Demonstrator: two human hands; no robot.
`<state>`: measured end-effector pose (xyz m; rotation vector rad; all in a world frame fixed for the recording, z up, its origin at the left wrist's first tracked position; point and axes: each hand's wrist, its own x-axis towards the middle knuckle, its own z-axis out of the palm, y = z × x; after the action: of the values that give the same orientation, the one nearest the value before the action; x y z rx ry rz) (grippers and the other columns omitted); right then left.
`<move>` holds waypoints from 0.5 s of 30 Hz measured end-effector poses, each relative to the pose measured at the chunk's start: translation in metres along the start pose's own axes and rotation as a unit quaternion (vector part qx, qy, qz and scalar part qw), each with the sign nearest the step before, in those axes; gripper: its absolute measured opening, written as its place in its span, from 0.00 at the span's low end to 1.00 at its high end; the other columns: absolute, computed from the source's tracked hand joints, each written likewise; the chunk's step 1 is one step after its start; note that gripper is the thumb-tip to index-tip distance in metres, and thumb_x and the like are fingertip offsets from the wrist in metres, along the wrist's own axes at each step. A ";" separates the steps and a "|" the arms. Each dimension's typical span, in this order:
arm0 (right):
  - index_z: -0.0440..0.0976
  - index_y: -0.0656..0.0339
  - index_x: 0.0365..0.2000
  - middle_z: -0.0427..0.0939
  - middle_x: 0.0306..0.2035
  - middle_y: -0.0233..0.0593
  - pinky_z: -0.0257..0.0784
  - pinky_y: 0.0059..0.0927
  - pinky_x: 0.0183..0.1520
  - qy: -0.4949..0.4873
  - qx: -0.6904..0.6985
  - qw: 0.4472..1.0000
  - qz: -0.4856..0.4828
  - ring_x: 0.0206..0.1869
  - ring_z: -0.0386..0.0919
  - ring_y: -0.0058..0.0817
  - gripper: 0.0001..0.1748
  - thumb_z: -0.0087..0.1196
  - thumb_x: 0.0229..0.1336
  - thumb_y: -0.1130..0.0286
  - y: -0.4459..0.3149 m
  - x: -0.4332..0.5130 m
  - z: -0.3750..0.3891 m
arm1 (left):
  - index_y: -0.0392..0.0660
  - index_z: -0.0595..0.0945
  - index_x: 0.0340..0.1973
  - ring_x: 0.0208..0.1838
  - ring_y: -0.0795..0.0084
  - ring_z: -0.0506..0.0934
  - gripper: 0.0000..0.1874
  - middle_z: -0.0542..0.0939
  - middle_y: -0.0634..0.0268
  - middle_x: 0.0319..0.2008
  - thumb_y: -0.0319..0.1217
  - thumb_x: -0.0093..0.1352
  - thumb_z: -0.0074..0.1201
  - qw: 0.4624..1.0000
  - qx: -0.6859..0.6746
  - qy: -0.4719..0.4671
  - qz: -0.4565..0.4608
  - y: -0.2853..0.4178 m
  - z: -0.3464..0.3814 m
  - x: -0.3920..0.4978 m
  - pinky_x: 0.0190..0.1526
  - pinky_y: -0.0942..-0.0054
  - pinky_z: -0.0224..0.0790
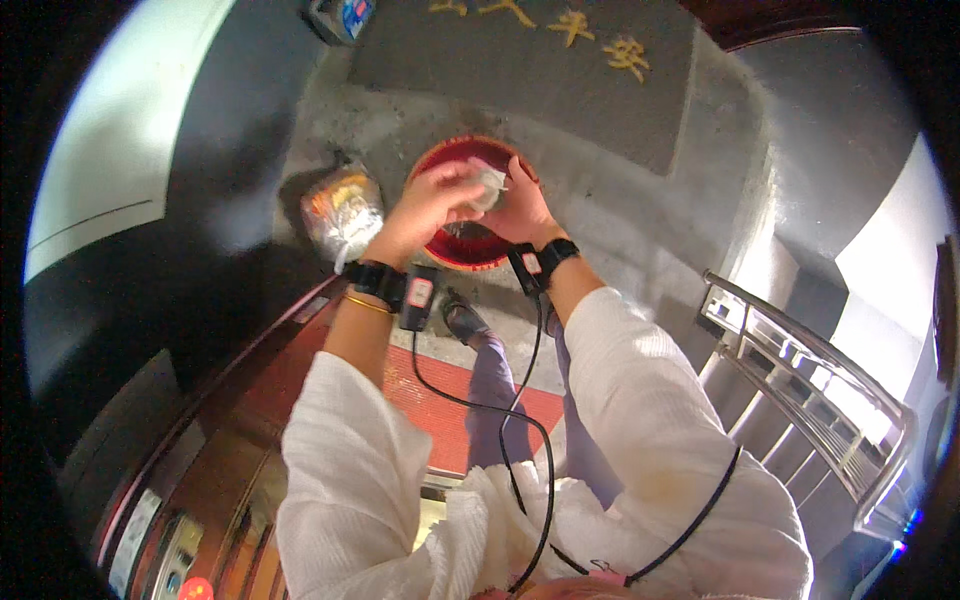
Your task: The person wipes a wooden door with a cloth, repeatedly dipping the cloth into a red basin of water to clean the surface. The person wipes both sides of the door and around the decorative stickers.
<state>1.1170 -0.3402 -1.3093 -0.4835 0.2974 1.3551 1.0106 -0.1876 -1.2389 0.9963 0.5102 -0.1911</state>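
Note:
Both hands are raised over a round red basin (480,257) that stands on the concrete floor. Between them is a small, pale, crumpled bundle (489,187), blurred; its material cannot be told. My left hand (435,202) has its fingers curled round the bundle's left side. My right hand (521,206) cups it from below and the right, thumb raised. The hands hide much of the basin's inside, where something dark shows low down. A clear plastic bag (343,214) with orange and yellow contents stands on the floor to the left of the basin.
A dark mat (525,82) with yellow characters lies beyond the basin. A blue container (349,16) stands at the top left. A metal rack (810,382) is at the right, and a red mat (435,420) lies by my feet. Black cables hang from both wrist devices.

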 end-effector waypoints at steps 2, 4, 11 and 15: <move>0.68 0.53 0.64 0.72 0.64 0.37 0.60 0.53 0.70 0.053 -0.010 0.998 -0.022 0.66 0.68 0.40 0.38 0.29 0.74 0.36 0.001 -0.022 0.040 | 0.43 0.81 0.56 0.54 0.68 0.79 0.18 0.82 0.64 0.53 0.33 0.73 0.57 0.969 0.243 0.020 0.046 0.016 0.005 -0.021 0.53 0.63 0.77; 0.70 0.54 0.62 0.75 0.60 0.37 0.65 0.49 0.68 0.092 -0.003 0.995 -0.050 0.64 0.70 0.37 0.28 0.38 0.76 0.47 -0.007 -0.039 0.069 | 0.52 0.86 0.50 0.54 0.58 0.78 0.14 0.82 0.63 0.53 0.36 0.70 0.60 0.844 0.500 0.071 0.181 0.027 0.032 -0.037 0.54 0.57 0.74; 0.69 0.57 0.62 0.76 0.41 0.34 0.74 0.32 0.48 0.060 -0.084 0.993 -0.053 0.43 0.75 0.25 0.21 0.49 0.71 0.74 -0.038 -0.050 0.089 | 0.55 0.86 0.46 0.57 0.52 0.73 0.13 0.75 0.61 0.55 0.31 0.65 0.62 0.761 0.512 0.202 0.343 0.058 0.079 -0.080 0.58 0.56 0.67; 0.67 0.58 0.64 0.72 0.39 0.32 0.66 0.18 0.32 0.066 0.015 0.998 0.001 0.33 0.67 0.20 0.21 0.48 0.73 0.72 -0.044 -0.042 0.087 | 0.47 0.83 0.53 0.54 0.62 0.75 0.14 0.74 0.60 0.53 0.28 0.72 0.55 0.878 0.329 0.236 0.256 0.048 0.074 -0.115 0.56 0.65 0.70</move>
<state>1.1457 -0.3392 -1.2073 -0.5485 0.4255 1.3223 0.9528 -0.2325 -1.1133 1.8331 0.6158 0.3983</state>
